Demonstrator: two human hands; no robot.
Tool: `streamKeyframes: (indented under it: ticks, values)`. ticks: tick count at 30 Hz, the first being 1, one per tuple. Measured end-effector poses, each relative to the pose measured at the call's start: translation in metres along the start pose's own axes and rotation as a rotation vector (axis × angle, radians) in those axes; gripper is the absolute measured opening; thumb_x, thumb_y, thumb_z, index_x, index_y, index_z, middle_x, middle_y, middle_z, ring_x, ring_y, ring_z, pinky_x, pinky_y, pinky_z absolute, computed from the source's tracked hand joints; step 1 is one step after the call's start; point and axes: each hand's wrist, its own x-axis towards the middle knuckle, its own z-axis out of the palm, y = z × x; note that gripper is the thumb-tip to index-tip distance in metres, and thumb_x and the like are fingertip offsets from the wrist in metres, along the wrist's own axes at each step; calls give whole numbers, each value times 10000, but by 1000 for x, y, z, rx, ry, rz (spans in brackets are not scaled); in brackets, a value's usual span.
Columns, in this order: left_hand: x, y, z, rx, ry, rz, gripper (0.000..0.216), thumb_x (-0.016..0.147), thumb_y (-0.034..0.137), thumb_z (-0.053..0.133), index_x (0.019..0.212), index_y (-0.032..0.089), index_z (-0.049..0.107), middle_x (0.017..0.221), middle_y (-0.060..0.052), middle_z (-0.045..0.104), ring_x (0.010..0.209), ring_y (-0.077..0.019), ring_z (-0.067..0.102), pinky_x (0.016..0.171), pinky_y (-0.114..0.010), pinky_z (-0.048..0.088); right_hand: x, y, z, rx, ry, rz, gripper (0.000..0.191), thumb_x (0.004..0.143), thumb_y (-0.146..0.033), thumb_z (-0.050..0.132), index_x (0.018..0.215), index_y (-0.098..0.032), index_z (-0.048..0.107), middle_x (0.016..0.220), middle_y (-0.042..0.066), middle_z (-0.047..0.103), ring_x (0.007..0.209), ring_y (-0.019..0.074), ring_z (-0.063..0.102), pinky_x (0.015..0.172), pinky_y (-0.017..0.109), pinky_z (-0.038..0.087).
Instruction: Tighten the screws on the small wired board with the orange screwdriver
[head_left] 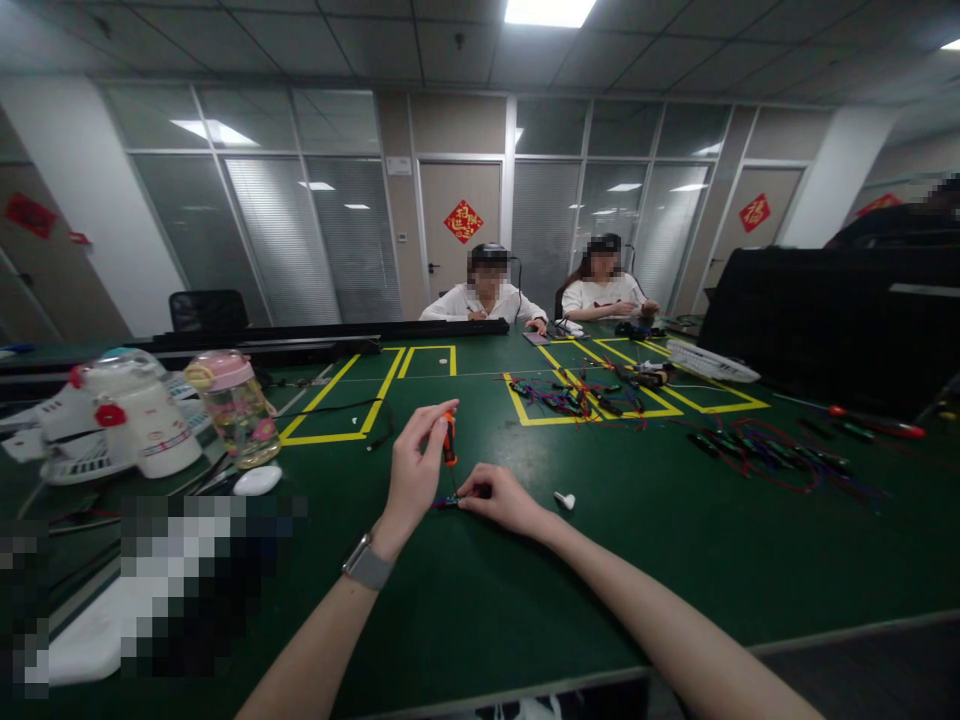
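Observation:
My left hand [414, 465], with a watch at its wrist, grips an orange and black screwdriver [450, 445] held nearly upright. Its tip points down at a small circuit board [448, 502] with thin wires, low over the green table [600, 590]. My right hand [504, 500] pinches the right end of that board between thumb and fingers. Whether the tip touches a screw is too small to tell. To the right of my right hand lies a white earbud [566, 500].
Bundles of wired boards [551, 396] lie within yellow tape [525, 420], and more wired boards [765, 450] lie to the right. A red-handled screwdriver [900, 430], a clear bottle [236, 410], a white bottle [142, 420] and a white case [258, 481] stand about. Two people [487, 295] sit opposite.

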Motion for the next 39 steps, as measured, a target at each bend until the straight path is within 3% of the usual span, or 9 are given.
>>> streamKeyframes:
  ticks: [8, 16, 26, 33, 39]
  values:
    - [0, 0, 0, 37, 40, 25, 163, 854, 289, 575, 960, 218, 675, 914, -25, 600, 822, -141, 583, 710, -245, 482, 0, -1, 0, -9, -1, -6, 95, 704, -111, 724, 795, -138, 727, 753, 19, 602, 668, 115, 557, 631, 226, 446]
    - [0, 0, 0, -47, -36, -4, 273, 927, 266, 442, 1120, 215, 628, 1099, -49, 626, 1020, -161, 588, 909, -296, 449, 0, -1, 0, -18, 0, -6, 92, 705, -109, 720, 792, -139, 721, 757, 18, 602, 667, 112, 557, 630, 221, 452]
    - [-1, 0, -1, 21, 3, 0, 191, 869, 288, 555, 1014, 230, 667, 948, -18, 604, 835, -128, 590, 730, -232, 480, 0, 0, 0, -10, 5, -7, 91, 699, -116, 725, 789, -128, 724, 753, 21, 597, 656, 112, 556, 625, 223, 445]
    - [0, 3, -1, -37, -65, 2, 307, 928, 281, 430, 1170, 217, 607, 1116, -61, 622, 1034, -179, 591, 911, -327, 469, 0, 0, 1, -17, 16, -7, 94, 697, -119, 727, 788, -143, 724, 746, 14, 601, 660, 111, 556, 621, 216, 441]
    - [0, 2, 0, 18, -3, 15, 215, 869, 292, 544, 1038, 226, 658, 962, -36, 623, 878, -156, 603, 769, -279, 507, -1, -2, 0, -27, 16, -2, 88, 699, -125, 725, 785, -143, 726, 743, 17, 610, 656, 113, 551, 616, 219, 430]
